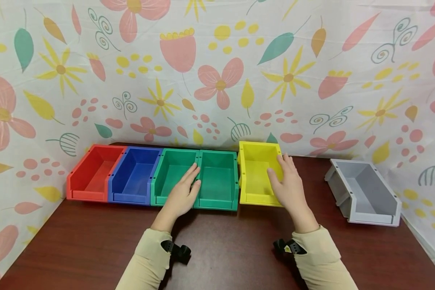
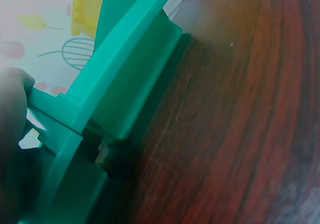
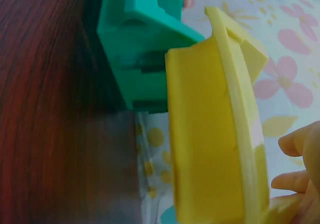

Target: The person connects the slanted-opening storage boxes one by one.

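Observation:
My left hand (image 1: pixel 183 196) rests over the adjoining walls of two green bins, the left green bin (image 1: pixel 174 161) and the right green bin (image 1: pixel 217 177). Its fingers look straight, the thumb a little apart. With my right hand (image 1: pixel 289 187) I hold the right wall of a yellow bin (image 1: pixel 259 161), thumb on the inner side and fingers along the outer side. Wall cloth shows below the yellow bin (image 3: pixel 205 134) in the right wrist view, so it stands raised off the table. A narrow gap separates it from the right green bin (image 3: pixel 142 49).
A red bin (image 1: pixel 94 169) and a blue bin (image 1: pixel 135 177) continue the row at left. Apart at the right stands a grey bin (image 1: pixel 366 193), turned at an angle. The dark wooden table (image 1: pixel 232 249) meets a flower-patterned cloth (image 1: pixel 217 48) behind.

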Available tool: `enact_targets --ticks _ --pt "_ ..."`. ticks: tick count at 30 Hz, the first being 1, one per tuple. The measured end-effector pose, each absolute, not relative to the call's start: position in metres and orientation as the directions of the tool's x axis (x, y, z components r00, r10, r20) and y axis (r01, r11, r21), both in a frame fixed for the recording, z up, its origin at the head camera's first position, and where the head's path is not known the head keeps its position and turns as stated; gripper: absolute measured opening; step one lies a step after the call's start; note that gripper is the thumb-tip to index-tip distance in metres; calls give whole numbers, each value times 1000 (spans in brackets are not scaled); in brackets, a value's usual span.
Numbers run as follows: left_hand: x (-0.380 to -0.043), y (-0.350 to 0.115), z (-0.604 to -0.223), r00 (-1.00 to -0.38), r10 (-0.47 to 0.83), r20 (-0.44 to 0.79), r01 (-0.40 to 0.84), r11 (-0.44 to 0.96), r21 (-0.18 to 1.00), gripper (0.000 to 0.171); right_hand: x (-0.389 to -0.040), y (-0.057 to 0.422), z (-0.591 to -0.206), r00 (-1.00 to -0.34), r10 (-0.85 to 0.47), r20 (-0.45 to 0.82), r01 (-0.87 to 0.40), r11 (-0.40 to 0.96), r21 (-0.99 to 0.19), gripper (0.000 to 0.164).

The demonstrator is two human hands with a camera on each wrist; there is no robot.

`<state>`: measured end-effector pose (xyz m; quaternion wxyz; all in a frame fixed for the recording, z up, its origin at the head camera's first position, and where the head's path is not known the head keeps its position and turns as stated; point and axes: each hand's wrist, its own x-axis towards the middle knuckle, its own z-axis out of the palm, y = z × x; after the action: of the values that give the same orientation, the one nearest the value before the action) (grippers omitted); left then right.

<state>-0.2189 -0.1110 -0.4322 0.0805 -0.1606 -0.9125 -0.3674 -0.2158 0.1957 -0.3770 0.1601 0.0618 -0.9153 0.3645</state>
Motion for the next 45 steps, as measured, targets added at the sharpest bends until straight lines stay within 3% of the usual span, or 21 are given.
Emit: enact_targets --ticks 8,17,25,45 --pt "-220 -112 -434 -936 228 268 350 682 642 50 -213 168 -369 -820 -71 568 -409 768 -493 44" --pt "-219 -111 -436 -936 230 266 350 679 646 50 -224 136 -374 -878 -169 448 -442 644 -625 43" --pt "-219 -109 -433 -934 225 277 355 678 644 48 -230 129 -379 -903 -155 401 -405 617 -674 42" --pt "-218 -111 -432 -927 231 295 371 672 641 48 -233 130 -388 -924 -159 349 -365 641 -675 43"
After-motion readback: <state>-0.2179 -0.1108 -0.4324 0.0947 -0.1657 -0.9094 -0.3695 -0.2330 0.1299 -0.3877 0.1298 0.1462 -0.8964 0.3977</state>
